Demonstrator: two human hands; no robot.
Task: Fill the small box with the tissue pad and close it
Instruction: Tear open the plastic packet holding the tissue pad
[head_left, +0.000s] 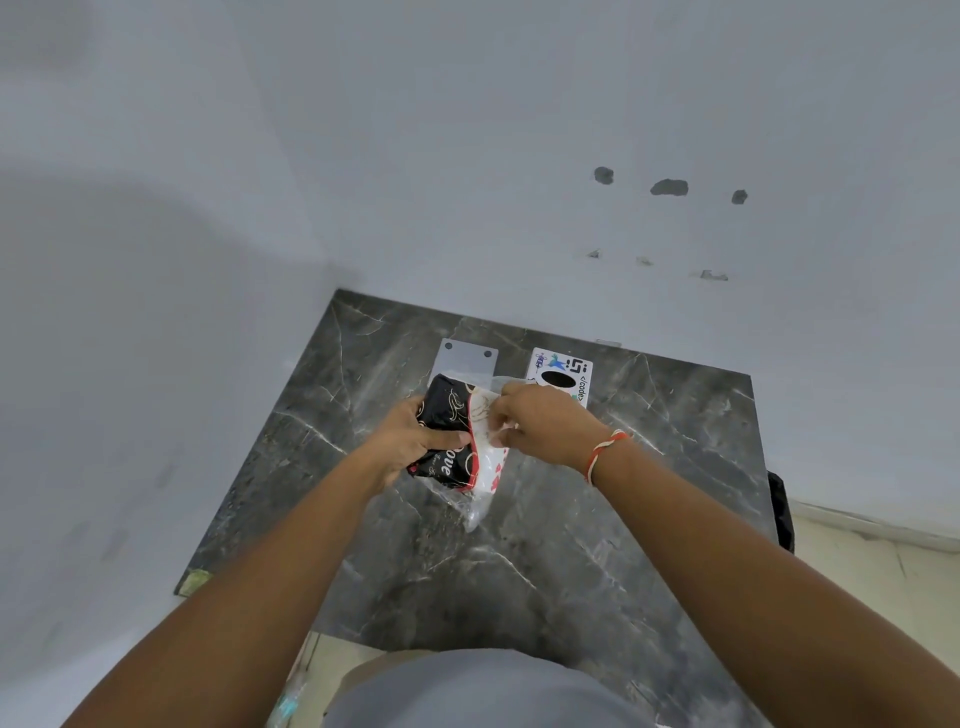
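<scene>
Left hand (410, 441) fingers are wrapped around the black end of the tissue pad (452, 436), thumb lying across its top face, clamped on it and holding it above the table (519, 561). Right hand (540, 421) fingers are pinched together on the clear plastic wrap (485, 452) at the pad's white end, just right of the left thumb; both hands meet on the same pack, nearly touching. Pad is a soft pack, black with gold script and red trim on the left-hand side, white with red marks on the right-hand side, tilted with the far end up. Loose clear film hangs down from below the right fingers toward the table surface; can't tell if the tip touches. Just beyond the left fingers, a flat grey-white rectangular piece (467, 358) with two dark dots lies on the table, partly hidden behind the pad. Just beyond the right fingers sits the small box (563, 371), white with coloured printed graphics and a dark oval opening on top, partly covered by the right hand; can't tell if it's open at any end. Right wrist carries a red and white thread band (602, 452). Table is dark grey marble-pattern, set into a corner of pale walls (467, 156).
</scene>
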